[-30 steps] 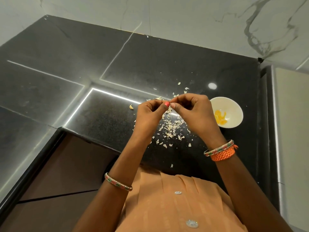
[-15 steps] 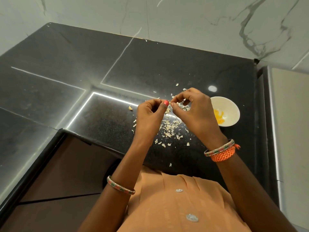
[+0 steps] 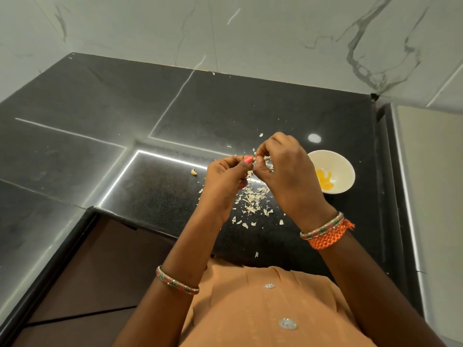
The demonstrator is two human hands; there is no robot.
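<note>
Both hands meet just left of the bowl (image 3: 348, 169), raised above the worktop (image 3: 225, 108), and between them is a tiny pale thing, most likely a garlic clove (image 3: 255, 159), though it is too small to be sure. The left hand (image 3: 225, 181) has a narrow grip: thumb and forefinger are curled in and pinch the clove at its near end, probably to hold it steady. The right hand (image 3: 283, 176) is bent over it from the bowl's side, its fingertips closed on the other end, which looks like the hand that picks the skin away. Working up in the air rather than on the surface lets the skin fall free, and that fits the peels (image 3: 253, 199) scattered directly under the hands, left of the bowl and nearer the person. The bowl sits within easy reach of the right hand, apart from the litter, and holds a few yellow pieces (image 3: 324, 180), so it seems to be where finished ones go, kept clean of the scraps. One loose clove (image 3: 193, 172) lies further left of the bowl, beyond the left hand, probably waiting its turn.
</note>
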